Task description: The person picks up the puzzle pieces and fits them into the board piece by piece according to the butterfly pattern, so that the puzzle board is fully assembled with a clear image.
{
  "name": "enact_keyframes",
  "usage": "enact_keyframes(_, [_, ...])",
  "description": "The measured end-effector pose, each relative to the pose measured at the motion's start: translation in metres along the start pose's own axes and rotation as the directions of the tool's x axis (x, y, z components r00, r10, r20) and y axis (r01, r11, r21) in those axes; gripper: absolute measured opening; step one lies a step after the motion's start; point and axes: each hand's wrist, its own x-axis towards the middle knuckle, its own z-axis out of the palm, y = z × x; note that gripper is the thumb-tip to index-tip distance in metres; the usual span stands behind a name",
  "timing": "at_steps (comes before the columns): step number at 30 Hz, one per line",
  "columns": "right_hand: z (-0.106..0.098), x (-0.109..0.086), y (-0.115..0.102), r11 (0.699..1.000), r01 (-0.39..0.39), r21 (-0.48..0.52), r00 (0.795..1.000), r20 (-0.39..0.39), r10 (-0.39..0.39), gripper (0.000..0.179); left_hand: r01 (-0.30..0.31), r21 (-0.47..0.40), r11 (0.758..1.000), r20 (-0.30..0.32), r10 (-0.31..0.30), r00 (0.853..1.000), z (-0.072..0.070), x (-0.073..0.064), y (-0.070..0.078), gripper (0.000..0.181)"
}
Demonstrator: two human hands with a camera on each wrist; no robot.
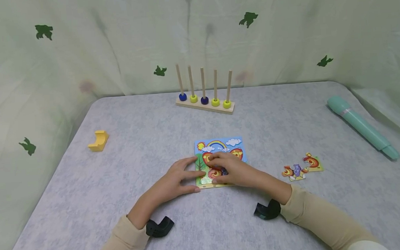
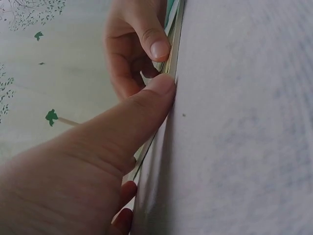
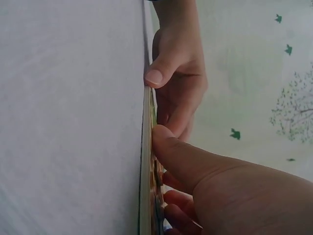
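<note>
A flat picture puzzle board (image 1: pixel 209 143) with a sun, a rainbow and clouds lies on the table before me. My left hand (image 1: pixel 176 180) rests along its left side, fingers spread and relaxed. The left thumb touches the front left corner; another fingertip reaches onto the picture. From the right, my right hand (image 1: pixel 237 170) arches over the board, its thumb and bent fingertips around a green and red puzzle piece (image 1: pixel 206 179) at the lower left. Both thumbs lie low at the board's edge (image 3: pixel 145 196) in the right wrist view. The right hand covers much of the picture.
Two loose puzzle pieces, one with purple (image 1: pixel 297 171) and one red-orange (image 1: pixel 313 162), lie to the right. A wooden peg stand (image 1: pixel 205 107) with blue and yellow beads stands behind. A yellow block (image 1: pixel 99 141) sits left, a teal microphone-shaped toy (image 1: pixel 363 128) far right.
</note>
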Motion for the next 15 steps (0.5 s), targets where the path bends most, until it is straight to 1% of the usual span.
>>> enact_keyframes(3, [0.000,0.000,-0.002,0.998,-0.002,-0.062,1.000,-0.005,0.001,0.054,0.011,-0.008,1.000,-0.003,-0.012,1.000,0.000,0.000,0.000,0.043])
enact_keyframes(5, [-0.001,0.000,-0.005,0.992,-0.005,-0.127,1.000,-0.004,0.004,0.053,0.018,-0.011,1.000,-0.005,-0.018,1.000,0.000,0.000,0.000,0.042])
enact_keyframes(8, [-0.003,-0.002,-0.010,0.967,-0.008,-0.254,1.000,0.019,0.013,0.051,0.018,-0.011,1.000,-0.012,-0.018,1.000,0.000,-0.001,0.000,0.042])
enact_keyframes(10, [-0.004,-0.003,-0.013,0.948,-0.003,-0.318,0.999,0.044,0.018,0.051,0.017,-0.012,1.000,-0.017,-0.017,1.000,0.001,-0.001,0.000,0.042])
enact_keyframes(12, [-0.005,-0.005,-0.014,0.943,0.000,-0.334,0.997,0.067,0.024,0.054,0.015,-0.013,1.000,-0.021,-0.015,1.000,0.001,-0.001,0.001,0.042])
enact_keyframes(14, [-0.007,-0.007,-0.013,0.956,0.000,-0.294,0.996,0.083,0.026,0.057,0.016,-0.014,1.000,-0.022,-0.016,1.000,0.001,0.000,0.001,0.042])
enact_keyframes(15, [-0.008,-0.008,-0.011,0.967,0.002,-0.255,0.996,0.086,0.020,0.059,0.012,-0.014,1.000,-0.023,-0.012,1.000,0.001,0.000,0.001,0.042])
